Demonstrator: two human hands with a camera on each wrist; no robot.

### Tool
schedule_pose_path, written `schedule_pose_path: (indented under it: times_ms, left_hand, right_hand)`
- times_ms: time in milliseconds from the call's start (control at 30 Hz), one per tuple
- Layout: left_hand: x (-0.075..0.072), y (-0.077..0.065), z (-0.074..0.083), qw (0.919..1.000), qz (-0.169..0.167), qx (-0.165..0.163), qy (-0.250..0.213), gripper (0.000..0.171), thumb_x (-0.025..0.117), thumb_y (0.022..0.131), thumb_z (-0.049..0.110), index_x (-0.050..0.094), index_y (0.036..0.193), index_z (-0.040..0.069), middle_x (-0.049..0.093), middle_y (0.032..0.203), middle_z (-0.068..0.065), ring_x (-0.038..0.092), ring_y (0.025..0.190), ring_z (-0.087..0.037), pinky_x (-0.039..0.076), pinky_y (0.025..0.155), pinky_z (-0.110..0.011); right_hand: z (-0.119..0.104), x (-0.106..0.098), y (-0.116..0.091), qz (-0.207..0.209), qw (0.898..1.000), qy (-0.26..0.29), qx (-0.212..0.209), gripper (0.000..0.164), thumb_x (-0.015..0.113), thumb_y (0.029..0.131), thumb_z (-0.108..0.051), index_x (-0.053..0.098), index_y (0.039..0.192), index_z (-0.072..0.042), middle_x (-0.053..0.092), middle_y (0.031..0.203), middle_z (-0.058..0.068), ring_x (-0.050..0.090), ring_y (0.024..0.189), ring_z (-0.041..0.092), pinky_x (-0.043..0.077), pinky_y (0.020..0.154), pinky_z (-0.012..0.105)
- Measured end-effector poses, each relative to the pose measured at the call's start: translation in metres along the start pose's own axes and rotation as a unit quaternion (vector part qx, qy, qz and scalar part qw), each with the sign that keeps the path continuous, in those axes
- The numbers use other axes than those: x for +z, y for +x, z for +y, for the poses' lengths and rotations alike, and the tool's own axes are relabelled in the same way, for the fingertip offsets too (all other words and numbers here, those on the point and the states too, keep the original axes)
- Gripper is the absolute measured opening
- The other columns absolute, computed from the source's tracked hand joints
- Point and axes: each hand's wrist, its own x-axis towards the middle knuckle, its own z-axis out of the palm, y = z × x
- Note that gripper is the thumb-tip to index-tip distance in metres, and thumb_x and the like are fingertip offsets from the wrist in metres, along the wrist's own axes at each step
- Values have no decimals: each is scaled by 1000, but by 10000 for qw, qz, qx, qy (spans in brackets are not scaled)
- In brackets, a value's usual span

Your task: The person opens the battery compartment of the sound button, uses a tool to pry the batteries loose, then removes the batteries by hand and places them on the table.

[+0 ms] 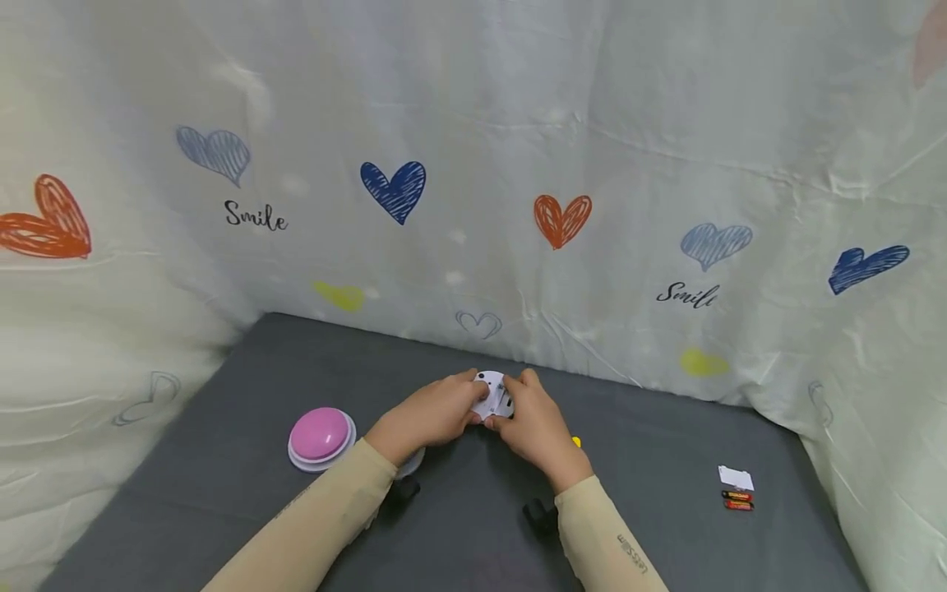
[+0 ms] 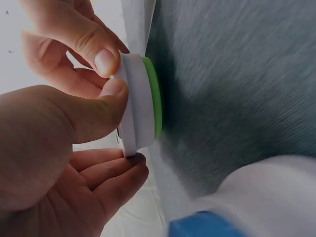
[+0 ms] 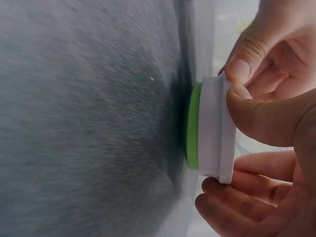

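Note:
Both hands hold one round push-button light, a white housing (image 1: 497, 403) with its underside turned up. Its green dome (image 2: 153, 98) faces down, close over the dark cloth. My left hand (image 1: 436, 411) grips the left edge, thumb on the underside and fingers beneath the rim. At the opposite edge, my right hand (image 1: 536, 423) grips it likewise, its thumb (image 3: 247, 101) pressing on the white back. The two thumbs nearly meet in the wrist views. Small holes and a recess show in the underside; fingers hide part of it.
A pink-domed button (image 1: 320, 434) stands left of the left forearm. A blue-and-white round thing (image 2: 207, 224) lies near the left wrist. Something yellow (image 1: 576, 441) peeks out behind the right wrist. Far right lie a small white cover (image 1: 736, 478) and two batteries (image 1: 737, 501). A printed curtain (image 1: 473, 271) backs the table.

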Motion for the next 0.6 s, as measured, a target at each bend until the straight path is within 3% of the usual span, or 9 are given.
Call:
schedule_pose_path:
  times_ms: [100,300,500,600]
  left_hand:
    - [-4,8,-4,9998,-11,-160,77,21,77,104,14,73,124,10,62,145,-25,70,119,-37,59,92,-49]
    - [-1,18,-6,9986,-234,-465,-98,23,71,108,13,72,131,8,53,156,-28,65,130,-40,57,98,-52]
    - [-9,18,-11,9981,-319,-481,-234,33,70,110,21,70,140,8,51,158,-25,62,133,-37,54,104,-51]
    - [-15,15,-14,9978,-324,-543,-183,42,69,110,29,66,149,11,45,163,-30,53,145,-42,50,112,-55]
  right_hand:
    - [-1,0,13,52,10000,18,-40,72,90,92,-18,58,152,7,55,120,14,60,96,28,54,88,45]
    - [6,2,23,-31,9996,207,179,71,89,93,-17,58,152,7,56,135,21,64,113,35,54,100,52]
    - [5,5,30,-22,9984,429,370,74,87,96,-19,53,158,3,52,137,19,63,112,35,55,99,51]
    - [1,4,31,87,9982,504,302,76,87,96,-20,52,158,4,49,143,21,63,123,39,53,105,53]
